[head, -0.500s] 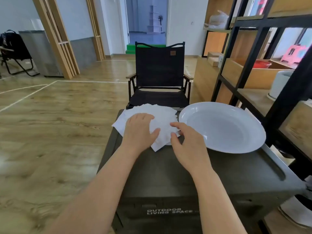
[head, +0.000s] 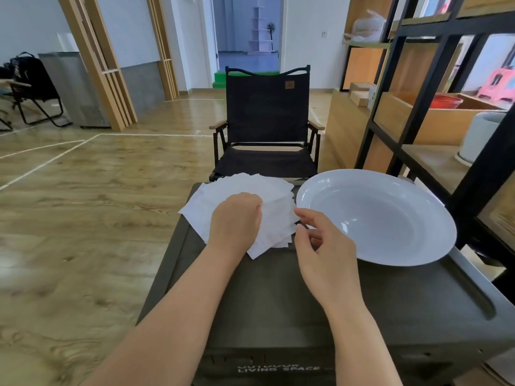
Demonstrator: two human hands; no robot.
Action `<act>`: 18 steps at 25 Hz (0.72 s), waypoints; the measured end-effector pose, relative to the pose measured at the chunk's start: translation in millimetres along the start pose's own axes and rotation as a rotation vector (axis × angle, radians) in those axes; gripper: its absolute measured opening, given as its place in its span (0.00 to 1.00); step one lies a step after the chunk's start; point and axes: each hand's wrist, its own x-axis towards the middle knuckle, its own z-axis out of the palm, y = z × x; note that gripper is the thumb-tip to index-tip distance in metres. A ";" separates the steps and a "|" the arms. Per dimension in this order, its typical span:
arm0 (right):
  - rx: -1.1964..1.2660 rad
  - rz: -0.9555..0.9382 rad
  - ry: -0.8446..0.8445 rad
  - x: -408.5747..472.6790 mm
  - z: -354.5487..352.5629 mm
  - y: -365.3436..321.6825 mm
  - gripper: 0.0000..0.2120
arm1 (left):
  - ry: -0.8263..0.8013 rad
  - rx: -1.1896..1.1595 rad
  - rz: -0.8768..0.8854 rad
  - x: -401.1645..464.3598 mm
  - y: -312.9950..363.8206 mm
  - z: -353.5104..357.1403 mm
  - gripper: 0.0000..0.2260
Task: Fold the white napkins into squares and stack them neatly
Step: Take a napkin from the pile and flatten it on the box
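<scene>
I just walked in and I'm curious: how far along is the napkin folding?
Barely begun. No folded squares or tidy stack show anywhere; the large white round plate holds nothing. The white paper napkins lie in one loose, fanned pile on the dark box top. The left hand grips the pile, and the right hand hovers at its edge. All the folding and stacking remains.

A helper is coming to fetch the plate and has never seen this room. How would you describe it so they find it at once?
Look for the dark box-like table in front of the black folding chair. On its right side, beside the fanned pile of white napkins, lies the white plate. It is the only round, glossy dish there, wide and shallow, with nothing on it.
</scene>
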 end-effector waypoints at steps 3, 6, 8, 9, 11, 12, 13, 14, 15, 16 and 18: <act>0.037 0.024 0.001 0.7 -0.1 -4.1 0.16 | 0.117 -0.207 -0.040 -3.3 2.4 -34.3 0.06; 0.077 0.043 -0.020 2.8 -0.6 -8.6 0.32 | -0.025 -0.492 -0.032 -24.4 6.8 -69.3 0.04; 0.047 -0.016 -0.060 3.1 -0.3 -14.7 0.41 | -0.142 -0.603 -0.035 -44.7 6.2 -83.0 0.03; 0.033 -0.037 -0.084 3.7 -1.5 -18.1 0.40 | -0.165 -0.636 -0.043 -53.4 4.2 -86.5 0.03; 0.038 -0.040 -0.152 4.7 -6.9 -21.0 0.28 | -0.124 -0.752 -0.093 -61.3 2.2 -92.7 0.02; 0.082 -0.021 -0.200 4.2 -9.5 -21.1 0.20 | -0.070 -0.883 -0.153 -61.4 2.0 -95.1 0.02; 0.161 0.015 -0.246 3.5 -12.0 -20.5 0.14 | -0.019 -1.035 -0.221 -60.8 2.2 -96.4 0.02; 0.246 0.058 -0.275 2.7 -14.0 -20.5 0.09 | 0.004 -1.183 -0.290 -60.6 1.5 -97.9 0.04; 0.310 0.095 -0.275 1.7 -14.3 -21.5 0.07 | -0.022 -1.314 -0.340 -61.1 0.0 -98.3 0.06; 0.356 0.121 -0.250 1.0 -13.3 -22.7 0.05 | -0.102 -1.411 -0.363 -62.7 -1.3 -97.5 0.08; 0.431 0.167 -0.164 0.5 -10.2 -24.2 0.03 | -0.278 -1.435 -0.397 -68.8 -4.1 -92.6 0.20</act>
